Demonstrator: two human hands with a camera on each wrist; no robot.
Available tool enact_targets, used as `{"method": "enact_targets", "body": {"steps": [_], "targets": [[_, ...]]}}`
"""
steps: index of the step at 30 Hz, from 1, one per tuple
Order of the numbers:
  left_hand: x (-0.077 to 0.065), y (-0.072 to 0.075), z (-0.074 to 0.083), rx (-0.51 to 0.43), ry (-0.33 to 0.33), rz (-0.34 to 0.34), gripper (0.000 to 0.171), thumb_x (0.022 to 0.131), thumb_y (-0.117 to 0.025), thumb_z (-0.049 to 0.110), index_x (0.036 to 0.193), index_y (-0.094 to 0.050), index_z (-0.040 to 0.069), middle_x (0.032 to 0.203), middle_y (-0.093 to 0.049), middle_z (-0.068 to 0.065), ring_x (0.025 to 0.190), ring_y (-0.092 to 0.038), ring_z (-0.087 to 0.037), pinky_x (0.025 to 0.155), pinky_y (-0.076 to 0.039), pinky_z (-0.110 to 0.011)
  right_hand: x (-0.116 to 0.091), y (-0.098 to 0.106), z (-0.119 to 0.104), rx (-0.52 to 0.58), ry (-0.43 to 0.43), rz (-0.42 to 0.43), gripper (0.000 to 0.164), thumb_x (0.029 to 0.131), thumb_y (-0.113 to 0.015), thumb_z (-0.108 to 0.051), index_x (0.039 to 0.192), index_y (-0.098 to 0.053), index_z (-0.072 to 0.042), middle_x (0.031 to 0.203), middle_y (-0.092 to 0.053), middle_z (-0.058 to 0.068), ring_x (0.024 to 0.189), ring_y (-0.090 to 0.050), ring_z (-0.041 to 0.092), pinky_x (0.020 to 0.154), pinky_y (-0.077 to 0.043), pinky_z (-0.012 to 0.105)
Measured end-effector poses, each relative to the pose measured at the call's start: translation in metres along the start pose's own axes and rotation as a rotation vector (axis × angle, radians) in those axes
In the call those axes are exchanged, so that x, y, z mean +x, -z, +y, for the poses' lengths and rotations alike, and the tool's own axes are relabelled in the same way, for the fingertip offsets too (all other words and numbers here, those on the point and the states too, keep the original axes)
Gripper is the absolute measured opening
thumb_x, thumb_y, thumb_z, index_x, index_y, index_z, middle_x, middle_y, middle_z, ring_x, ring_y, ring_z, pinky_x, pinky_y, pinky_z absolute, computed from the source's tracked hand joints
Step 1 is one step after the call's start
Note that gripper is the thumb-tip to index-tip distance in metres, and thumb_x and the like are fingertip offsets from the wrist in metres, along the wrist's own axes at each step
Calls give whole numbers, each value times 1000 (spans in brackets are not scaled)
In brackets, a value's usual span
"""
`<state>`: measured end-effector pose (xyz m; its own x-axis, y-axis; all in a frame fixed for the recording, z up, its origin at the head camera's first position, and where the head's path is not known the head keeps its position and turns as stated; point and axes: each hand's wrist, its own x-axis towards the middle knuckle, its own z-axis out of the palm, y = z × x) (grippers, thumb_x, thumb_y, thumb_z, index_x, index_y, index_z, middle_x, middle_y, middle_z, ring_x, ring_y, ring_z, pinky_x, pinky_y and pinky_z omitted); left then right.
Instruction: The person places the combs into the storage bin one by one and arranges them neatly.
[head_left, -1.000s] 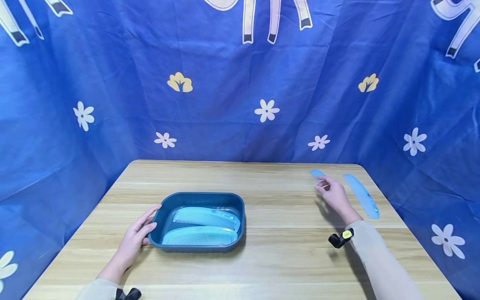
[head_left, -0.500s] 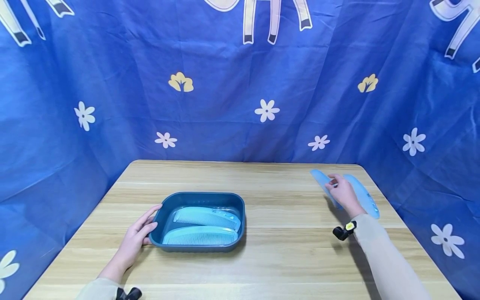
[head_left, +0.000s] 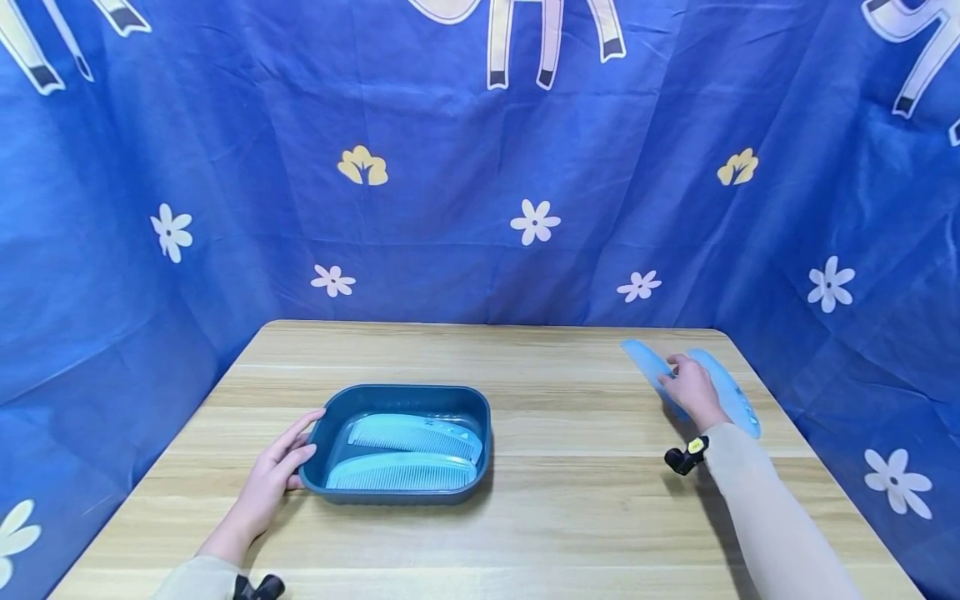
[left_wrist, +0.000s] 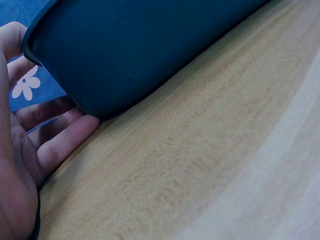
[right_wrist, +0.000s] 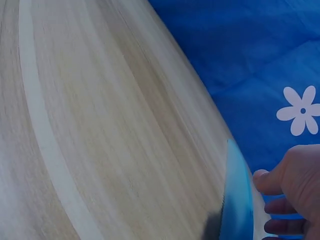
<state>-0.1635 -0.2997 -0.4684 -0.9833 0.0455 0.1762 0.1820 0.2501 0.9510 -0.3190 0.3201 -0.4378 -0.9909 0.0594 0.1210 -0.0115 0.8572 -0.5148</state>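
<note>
Two light-blue combs, a rear comb (head_left: pixel 412 431) and a front comb (head_left: pixel 401 472), lie inside a dark teal plastic basin (head_left: pixel 393 497). My left hand (head_left: pixel 266 475) holds the basin's left end, fingertips at the rim and, in the left wrist view, lower fingers against its base. On the far right of the table, my right hand (head_left: pixel 692 392) is over the near part of a third blue comb (head_left: pixel 643 360), partly hiding it. In the right wrist view its bent thumb and fingers are beside that comb (right_wrist: pixel 237 200), with a gap showing. Another comb (head_left: pixel 731 396) lies right of this hand.
The wood-grain table (head_left: pixel 555 533) carries everything. A blue curtain (head_left: pixel 442 275) with white flowers hangs along its back and both sides. Each wrist wears a black camera mount, such as the right mount (head_left: pixel 682 458).
My right hand has moved right and slightly nearer, uncovering more of the third comb, which stays about where it was. My left hand and the basin have not moved.
</note>
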Motion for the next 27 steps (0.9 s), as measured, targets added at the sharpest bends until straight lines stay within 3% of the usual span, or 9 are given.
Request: {"method": "enact_targets", "body": {"steps": [5, 12, 20, 27], "targets": [[0, 0, 0, -27, -9, -11, 47, 100, -43, 16, 145, -33, 13, 125, -44, -13, 91, -61, -15, 64, -56, -37, 0, -3, 4, -41, 1, -15, 47, 90, -57, -19, 129, -47, 7, 120, -48, 32, 108, -46, 47, 83, -42, 56], [0, 0, 0, -33, -5, -2, 46, 100, -43, 17, 145, -33, 13, 121, -46, -7, 90, -62, -16, 64, -56, -37, 3, -7, 6, -81, -63, -53, 53, 87, -60, -21, 129, -45, 7, 121, -44, 35, 112, -35, 53, 90, -35, 61], [-1, 0, 0, -34, -17, -4, 46, 100, -43, 15, 145, -33, 13, 120, -49, -8, 89, -62, -17, 63, -56, -38, 5, -7, 6, -51, -134, -57, 56, 82, -65, -18, 128, -44, 8, 119, -44, 36, 109, -36, 54, 88, -36, 61], [-1, 0, -1, -46, -27, -15, 46, 100, -42, 15, 145, -32, 12, 120, -51, -4, 90, -62, -17, 63, -56, -39, 9, -6, 4, -36, -147, -74, 62, 80, -69, -16, 129, -42, 10, 119, -40, 38, 106, -35, 55, 85, -36, 60]]}}
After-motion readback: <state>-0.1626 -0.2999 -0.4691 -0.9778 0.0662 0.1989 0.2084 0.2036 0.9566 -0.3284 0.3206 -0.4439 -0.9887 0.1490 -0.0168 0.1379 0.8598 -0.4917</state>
